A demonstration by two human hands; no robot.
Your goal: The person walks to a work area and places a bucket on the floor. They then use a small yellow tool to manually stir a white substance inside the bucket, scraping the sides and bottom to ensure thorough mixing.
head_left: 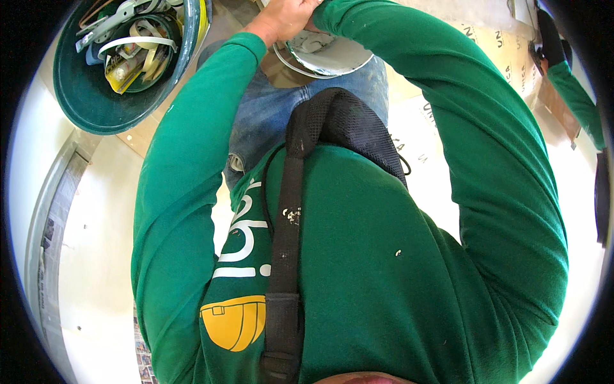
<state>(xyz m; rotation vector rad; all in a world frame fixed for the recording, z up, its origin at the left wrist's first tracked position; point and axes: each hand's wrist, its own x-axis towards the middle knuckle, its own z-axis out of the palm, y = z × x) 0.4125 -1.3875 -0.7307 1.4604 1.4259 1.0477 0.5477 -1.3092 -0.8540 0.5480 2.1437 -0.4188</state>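
- Looking down, you are seeing your own green sleeves and chest filling most of the view, with both forearms reaching up toward the top edge, where the work is sitting in front of your jeans.
- Standing at the upper left on the pale floor is a big dark green tub (83,96), crammed with tape rolls and hand tools; you are not touching it, and it is lying well apart from your hands.
- Resting at the top edge, just beyond your knees, is the round metal bucket (332,61), pale inside with whitish smears on its wall. I am judging it stiff and thin-walled, fairly light unless filled, and probably slick where the residue is clinging.
- Taking it by the rolled rim, or by a bail handle if it has one, is looking like the safest hold; squeezing the bare wall is likely to let it slide or dent.
- Your left hand (284,19) is curling over the bucket's rim, fingers bent down, seemingly gripping the edge or something just inside it.
- Your right hand is hiding behind the left hand and the sleeve cuff, so I cannot tell whether it is open or closed.
- Showing at the far right edge is another person's green sleeve (579,102), keeping well clear of your bucket.
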